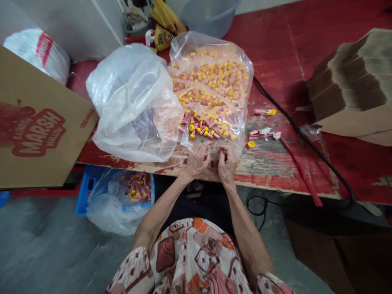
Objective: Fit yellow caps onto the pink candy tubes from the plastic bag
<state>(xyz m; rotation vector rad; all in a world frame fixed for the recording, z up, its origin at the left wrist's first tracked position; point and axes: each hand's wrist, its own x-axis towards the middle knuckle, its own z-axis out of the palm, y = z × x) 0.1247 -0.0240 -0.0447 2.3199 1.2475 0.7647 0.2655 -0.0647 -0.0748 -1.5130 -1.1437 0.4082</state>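
Observation:
A clear plastic bag (211, 92) lies on the worktable, full of small red-and-white tubes with yellow caps. Several of these capped tubes (200, 126) show uncovered at its open mouth. At the bag's near edge, my left hand (197, 160) is bent inward with its fingers closed on the film. My right hand (227, 164) pinches the same edge a short way to the right. Thin film stretches between the two hands; the exact grip of the fingertips is partly hidden.
A crumpled white plastic bag (134, 102) and a printed carton (39, 126) stand left. Below sits a blue crate (84, 192) with more tubes. Right are loose tube pieces (259, 134), a yellow cap (251, 144), a black cable (294, 124) and stacked cardboard (352, 77).

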